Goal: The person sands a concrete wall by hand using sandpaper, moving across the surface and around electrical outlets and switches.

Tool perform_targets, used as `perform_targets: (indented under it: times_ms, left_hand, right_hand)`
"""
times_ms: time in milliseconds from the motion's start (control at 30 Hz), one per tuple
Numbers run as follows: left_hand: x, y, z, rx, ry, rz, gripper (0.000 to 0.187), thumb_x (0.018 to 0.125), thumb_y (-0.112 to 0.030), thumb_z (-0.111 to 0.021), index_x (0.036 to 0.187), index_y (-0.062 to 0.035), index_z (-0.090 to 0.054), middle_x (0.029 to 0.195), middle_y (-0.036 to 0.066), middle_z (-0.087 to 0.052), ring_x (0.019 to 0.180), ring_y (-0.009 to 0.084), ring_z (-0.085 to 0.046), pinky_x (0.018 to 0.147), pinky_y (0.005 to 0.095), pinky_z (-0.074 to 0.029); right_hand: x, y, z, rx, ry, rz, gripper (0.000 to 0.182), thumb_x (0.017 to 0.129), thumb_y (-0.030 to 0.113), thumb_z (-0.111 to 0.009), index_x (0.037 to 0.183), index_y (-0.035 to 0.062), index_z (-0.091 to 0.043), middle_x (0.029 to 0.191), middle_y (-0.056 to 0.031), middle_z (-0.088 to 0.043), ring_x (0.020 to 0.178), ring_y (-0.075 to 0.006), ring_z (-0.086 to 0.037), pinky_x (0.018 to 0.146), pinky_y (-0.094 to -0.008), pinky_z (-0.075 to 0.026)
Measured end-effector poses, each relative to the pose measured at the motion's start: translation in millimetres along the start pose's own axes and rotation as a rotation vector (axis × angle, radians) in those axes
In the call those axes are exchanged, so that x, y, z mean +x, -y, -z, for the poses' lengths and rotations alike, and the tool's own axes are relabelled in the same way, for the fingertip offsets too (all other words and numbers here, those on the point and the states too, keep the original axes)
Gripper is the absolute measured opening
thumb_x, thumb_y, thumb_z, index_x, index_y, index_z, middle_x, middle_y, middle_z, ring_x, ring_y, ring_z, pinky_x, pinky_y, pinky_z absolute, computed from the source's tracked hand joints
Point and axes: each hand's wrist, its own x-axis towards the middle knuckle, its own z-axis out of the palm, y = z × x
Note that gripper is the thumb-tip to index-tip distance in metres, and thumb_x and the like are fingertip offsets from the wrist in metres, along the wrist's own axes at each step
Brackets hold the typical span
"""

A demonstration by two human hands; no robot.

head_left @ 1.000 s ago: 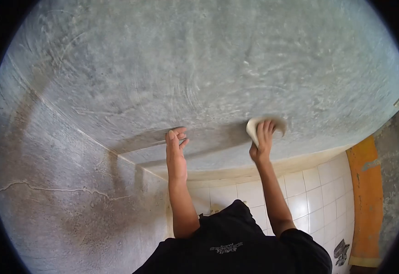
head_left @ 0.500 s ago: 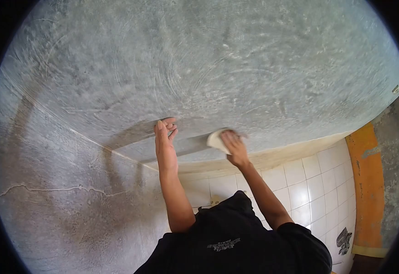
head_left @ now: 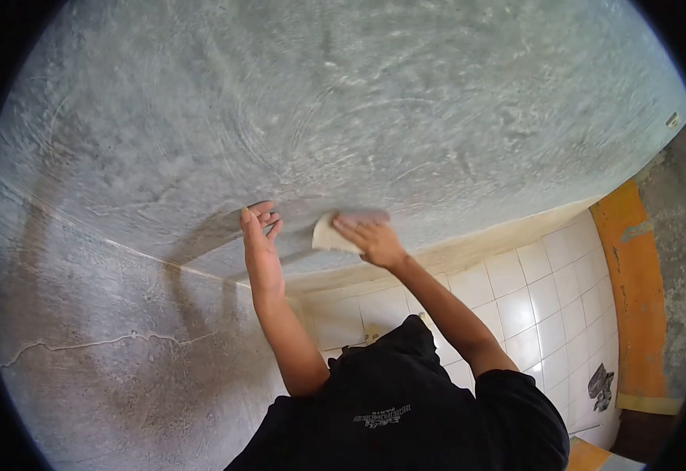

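Observation:
My left hand (head_left: 259, 225) touches or is very near the grey wall (head_left: 374, 118), fingers apart and nothing in it. To its right, my right hand (head_left: 368, 235) presses a pale, off-white sheet or pad (head_left: 332, 235) flat to the lower part of the wall. The fingers lie over the sheet, whose curved left edge sticks out beyond them. A blur lies along the top of this hand.
A second grey wall (head_left: 115, 377) with a long crack meets the first at the left corner. White floor tiles (head_left: 515, 310) lie below, with a dark crumpled thing (head_left: 600, 386) on them. An orange band (head_left: 637, 298) runs at the right.
My right hand has moved left with the pale sheet, closer to my left hand. My left hand appears slightly further left, and the whole view has shifted a little.

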Motion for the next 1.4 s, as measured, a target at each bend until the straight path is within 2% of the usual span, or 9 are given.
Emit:
perform_targets:
  times_ms: [100, 333, 433, 633, 800, 1000, 1100, 1267, 1400]
  left_hand:
    - [-1, -1, 2, 0.014, 0.013, 0.029, 0.049, 0.103, -0.052, -0.031, 0.119, -0.008, -0.048, 0.118, 0.007, -0.048, 0.109, 0.019, -0.045, 0.107, 0.0419, -0.035]
    - [-2, -5, 1, 0.009, 0.015, 0.035, 0.047, 0.103, -0.051, -0.032, 0.119, -0.0093, -0.049, 0.117, 0.005, -0.048, 0.109, 0.0186, -0.045, 0.108, 0.042, -0.035]
    - [-3, -5, 1, 0.017, 0.016, 0.046, 0.048, 0.103, -0.051, -0.033, 0.12, -0.009, -0.049, 0.117, 0.005, -0.048, 0.109, 0.018, -0.045, 0.108, 0.0415, -0.035]
    - [-5, -4, 4, -0.003, 0.035, 0.042, 0.049, 0.103, -0.051, -0.033, 0.12, -0.008, -0.049, 0.117, 0.004, -0.047, 0.109, 0.0167, -0.044, 0.108, 0.0415, -0.034]
    - [-2, -2, 5, 0.035, 0.059, 0.038, 0.052, 0.101, -0.055, -0.035, 0.121, -0.008, -0.049, 0.106, 0.002, -0.044, 0.108, 0.0169, -0.044, 0.109, 0.0426, -0.032]
    - [-5, 0, 4, -0.005, 0.051, 0.023, 0.052, 0.101, -0.054, -0.038, 0.123, -0.0078, -0.048, 0.104, 0.001, -0.042, 0.108, 0.0163, -0.043, 0.108, 0.0423, -0.029]
    - [-4, 5, 1, -0.029, -0.016, -0.003, 0.05, 0.101, -0.052, -0.04, 0.122, -0.0071, -0.05, 0.105, 0.001, -0.043, 0.108, 0.0159, -0.044, 0.108, 0.0421, -0.03]
    - [-4, 28, -28, -0.021, -0.423, -0.031, 0.043, 0.099, -0.041, -0.047, 0.12, -0.0037, -0.052, 0.112, 0.005, -0.048, 0.109, 0.0188, -0.045, 0.107, 0.0402, -0.03]
    - [-15, 36, -62, 0.002, -0.545, -0.022, 0.039, 0.097, -0.036, -0.047, 0.118, -0.0032, -0.053, 0.116, 0.006, -0.049, 0.111, 0.0212, -0.045, 0.107, 0.0385, -0.03]
  right_hand:
    - [-52, -25, -58, 0.014, 0.196, -0.183, 0.084, 0.073, 0.008, -0.06, 0.151, 0.0159, -0.031, 0.148, -0.0081, -0.044, 0.126, -0.0253, -0.051, 0.1, -0.0456, -0.038]
    - [-73, -62, -57, 0.078, -0.952, -0.71, 0.078, 0.076, -0.007, -0.05, 0.148, -0.0075, -0.022, 0.151, -0.0381, -0.017, 0.143, -0.05, -0.014, 0.117, -0.0547, -0.013]
    - [-37, -53, -11, 0.012, -1.054, -0.562, 0.068, 0.081, -0.011, -0.043, 0.147, -0.0099, -0.025, 0.153, -0.0345, -0.018, 0.144, -0.0483, -0.012, 0.117, -0.0545, -0.011]
    - [-34, -23, -31, 0.232, 0.075, -0.106, 0.082, 0.064, 0.001, -0.063, 0.143, 0.0112, -0.044, 0.143, -0.0148, -0.048, 0.129, -0.0308, -0.048, 0.106, -0.0464, -0.037]
    - [-124, -69, -90, -0.112, -0.431, -0.452, 0.077, 0.075, 0.005, -0.062, 0.147, 0.0033, -0.035, 0.149, -0.0245, -0.036, 0.139, -0.0406, -0.033, 0.114, -0.0491, -0.025]
    - [-98, -119, 56, 0.063, -1.166, -0.706, 0.055, 0.095, 0.001, -0.043, 0.148, -0.0026, -0.029, 0.155, -0.0284, -0.02, 0.144, -0.044, -0.019, 0.117, -0.0485, -0.017]
    - [-75, -123, 105, -0.02, -1.176, -0.437, 0.059, 0.089, -0.004, -0.045, 0.147, -0.0027, -0.033, 0.154, -0.029, -0.022, 0.145, -0.0426, -0.019, 0.118, -0.0483, -0.016]
    - [-91, -92, 79, -0.011, -0.53, -0.13, 0.075, 0.064, -0.001, -0.059, 0.138, 0.0014, -0.048, 0.145, -0.0191, -0.045, 0.136, -0.0402, -0.038, 0.116, -0.0518, -0.024]
    - [-158, -131, 25, -0.006, -0.625, -0.512, 0.07, 0.075, -0.006, -0.055, 0.143, -0.0001, -0.04, 0.15, -0.0242, -0.034, 0.14, -0.0427, -0.031, 0.116, -0.0484, -0.024]
